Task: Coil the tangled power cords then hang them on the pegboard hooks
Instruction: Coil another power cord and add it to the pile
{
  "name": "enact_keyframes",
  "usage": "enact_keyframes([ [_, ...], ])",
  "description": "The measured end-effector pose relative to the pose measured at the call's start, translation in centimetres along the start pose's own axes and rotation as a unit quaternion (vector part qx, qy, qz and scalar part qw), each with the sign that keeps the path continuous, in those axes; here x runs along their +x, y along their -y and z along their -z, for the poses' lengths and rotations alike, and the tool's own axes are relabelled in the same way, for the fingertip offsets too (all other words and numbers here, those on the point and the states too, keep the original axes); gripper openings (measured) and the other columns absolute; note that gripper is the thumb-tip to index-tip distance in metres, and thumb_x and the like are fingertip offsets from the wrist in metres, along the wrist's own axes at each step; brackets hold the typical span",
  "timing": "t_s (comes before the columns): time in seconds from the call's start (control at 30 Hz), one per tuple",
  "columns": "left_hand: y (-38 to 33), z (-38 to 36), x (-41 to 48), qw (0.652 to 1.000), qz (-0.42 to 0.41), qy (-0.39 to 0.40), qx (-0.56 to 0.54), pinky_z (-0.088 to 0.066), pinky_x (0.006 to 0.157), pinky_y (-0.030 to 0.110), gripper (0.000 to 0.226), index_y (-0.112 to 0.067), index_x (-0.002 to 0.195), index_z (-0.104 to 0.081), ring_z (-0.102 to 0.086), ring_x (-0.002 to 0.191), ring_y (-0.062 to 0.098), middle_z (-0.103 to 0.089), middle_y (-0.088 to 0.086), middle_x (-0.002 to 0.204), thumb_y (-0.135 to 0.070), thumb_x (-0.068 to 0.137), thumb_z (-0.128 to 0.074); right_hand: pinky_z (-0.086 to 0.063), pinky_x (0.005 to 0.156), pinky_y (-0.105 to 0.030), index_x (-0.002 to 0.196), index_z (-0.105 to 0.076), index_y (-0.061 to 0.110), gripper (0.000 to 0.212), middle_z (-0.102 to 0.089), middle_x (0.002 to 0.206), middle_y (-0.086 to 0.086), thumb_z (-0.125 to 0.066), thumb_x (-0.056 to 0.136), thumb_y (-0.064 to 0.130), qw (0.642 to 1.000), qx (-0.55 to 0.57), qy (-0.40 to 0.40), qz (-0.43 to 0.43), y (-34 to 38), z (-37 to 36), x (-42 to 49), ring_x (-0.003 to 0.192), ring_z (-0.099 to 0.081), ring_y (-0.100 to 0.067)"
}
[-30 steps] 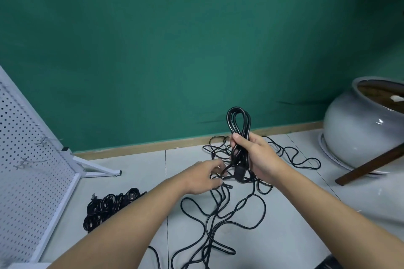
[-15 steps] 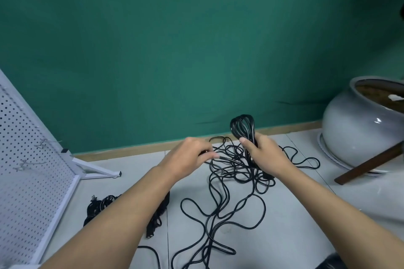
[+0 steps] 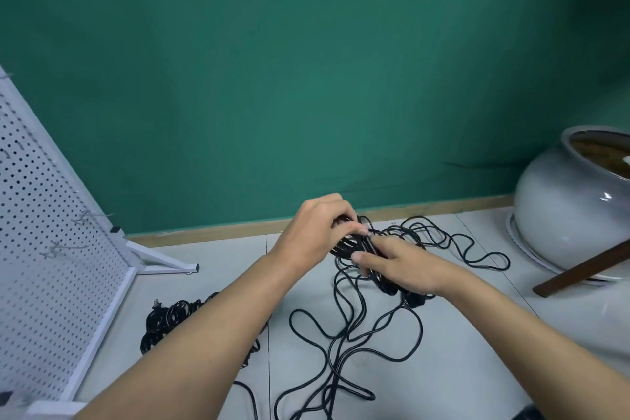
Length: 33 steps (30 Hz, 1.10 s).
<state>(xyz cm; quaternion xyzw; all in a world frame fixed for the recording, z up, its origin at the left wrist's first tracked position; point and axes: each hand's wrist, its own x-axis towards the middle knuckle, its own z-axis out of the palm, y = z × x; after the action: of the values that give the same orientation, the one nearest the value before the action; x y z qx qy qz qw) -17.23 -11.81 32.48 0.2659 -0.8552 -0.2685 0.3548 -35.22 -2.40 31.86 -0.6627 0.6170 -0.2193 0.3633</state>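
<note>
Pegboard [image 3: 51, 283]: white, tilted at my far left, with wire hooks [image 3: 56, 249] sticking out of it.
Bundle [image 3: 170, 312]: black coiled cords on the floor by the pegboard's foot, partly behind my left forearm.
Left hand [image 3: 317, 232]: half a second ago it was apart from the coil. Now it has come across, fingers curled over the loops' top end.
Coil [image 3: 344, 245]: stood upright before. Now it is tipped low and lies between both hands above the floor.
Right hand [image 3: 405, 266]: still gripping the coil, thumb over the strands.
Loose cord [image 3: 337, 351]: sprawls tangled on the tiles under my hands.
Pot [image 3: 562, 208]: grey, far right, unmoved.
</note>
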Motion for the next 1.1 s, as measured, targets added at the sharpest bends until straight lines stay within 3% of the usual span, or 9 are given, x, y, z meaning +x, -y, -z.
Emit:
enact_keyframes([
  [0.17,0.3,0.2,0.0,0.997,0.050,-0.053,-0.007,-0.042,0.085,0.015,0.030,-0.019,0.097,-0.060,-0.056,0.095,0.005,-0.059,-0.006,0.099,-0.039,0.087,-0.080,-0.041,0.061,-0.033,0.083,-0.058,0.018,0.026,-0.056,0.066,0.012,-0.055,0.106,0.029,0.998,0.030,-0.047,0.003,-0.3,0.1,0.1,0.060,-0.049,-0.013],
  [0.3,1.4,0.8,-0.7,0.978,0.180,0.023,-0.100,-0.041,0.086,0.024,0.015,-0.027,0.103,-0.065,-0.059,0.091,0.000,-0.066,-0.013,0.099,-0.039,0.105,-0.055,-0.041,0.065,-0.032,0.082,-0.055,0.020,0.026,-0.054,0.066,0.016,-0.054,0.107,0.030,0.995,0.032,-0.094,0.017,-0.5,1.0,-0.1,0.062,-0.048,-0.006],
  [0.43,1.8,0.4,-0.8,0.964,0.208,0.053,-0.155,-0.039,0.109,0.026,0.040,-0.036,0.140,-0.050,-0.054,0.129,0.004,-0.054,-0.013,0.144,-0.013,0.107,-0.045,-0.040,0.066,-0.030,0.083,-0.056,0.022,0.025,-0.054,0.070,0.015,-0.054,0.106,0.032,0.995,0.047,-0.081,0.029,-0.7,1.8,-0.6,0.066,-0.048,-0.009],
  [0.5,1.6,0.0,-0.3,0.968,0.190,0.055,-0.155,-0.039,0.112,0.027,0.052,-0.040,0.148,-0.041,-0.050,0.134,0.005,-0.049,-0.013,0.149,-0.009,0.106,-0.047,-0.038,0.066,-0.023,0.081,-0.056,0.024,0.026,-0.055,0.068,0.018,-0.055,0.107,0.029,0.997,0.042,-0.064,0.025,-0.6,2.1,-1.0,0.064,-0.049,-0.004],
  [0.63,1.6,-1.6,0.5,0.980,0.146,0.043,-0.124,-0.050,0.103,0.026,0.027,-0.021,0.123,-0.069,-0.066,0.112,0.003,-0.073,-0.009,0.119,-0.007,0.101,-0.061,-0.037,0.065,-0.023,0.077,-0.053,0.022,0.030,-0.050,0.068,0.016,-0.055,0.107,0.023,0.998,0.043,-0.038,0.030,-1.1,2.6,-1.9,0.066,-0.045,-0.008],
  [0.77,1.5,-2.2,0.8,0.977,0.182,0.029,-0.109,-0.059,0.085,0.030,0.012,-0.014,0.096,-0.078,-0.074,0.081,0.011,-0.078,-0.002,0.085,-0.015,0.100,-0.066,-0.039,0.066,-0.019,0.082,-0.058,0.021,0.025,-0.054,0.068,0.019,-0.055,0.107,0.025,0.993,0.041,-0.114,0.011,-2.2,3.2,-2.9,0.065,-0.049,-0.001],
  [0.9,-1.2,-3.3,1.3,0.930,0.274,0.030,-0.242,-0.063,0.070,0.025,0.018,0.003,0.104,-0.072,-0.078,0.078,0.025,-0.076,0.022,0.090,-0.013,0.101,-0.065,-0.047,0.074,-0.020,0.093,-0.065,0.025,0.017,-0.069,0.083,0.015,-0.056,0.106,0.032,0.972,0.059,-0.225,-0.024,-3.0,2.8,-2.8,0.074,-0.062,0.003],
  [1.0,-2.1,-3.9,1.9,0.903,0.315,0.006,-0.293,-0.063,0.070,0.028,0.019,0.004,0.104,-0.071,-0.079,0.077,0.027,-0.076,0.025,0.090,-0.013,0.102,-0.064,-0.054,0.091,-0.030,0.103,-0.069,0.023,0.014,-0.076,0.100,0.007,-0.056,0.106,0.027,0.972,0.104,-0.206,-0.032,-3.3,2.7,-2.3,0.097,-0.071,-0.005],
  [1.1,-2.3,-4.0,2.1,0.889,0.344,-0.026,-0.301,-0.064,0.069,0.030,0.020,0.006,0.102,-0.071,-0.078,0.075,0.027,-0.076,0.023,0.088,-0.013,0.101,-0.065,-0.055,0.092,-0.029,0.110,-0.070,0.019,0.014,-0.078,0.103,0.002,-0.057,0.106,0.023,0.980,0.116,-0.157,-0.033,-3.1,2.6,-2.1,0.100,-0.073,-0.011],
])
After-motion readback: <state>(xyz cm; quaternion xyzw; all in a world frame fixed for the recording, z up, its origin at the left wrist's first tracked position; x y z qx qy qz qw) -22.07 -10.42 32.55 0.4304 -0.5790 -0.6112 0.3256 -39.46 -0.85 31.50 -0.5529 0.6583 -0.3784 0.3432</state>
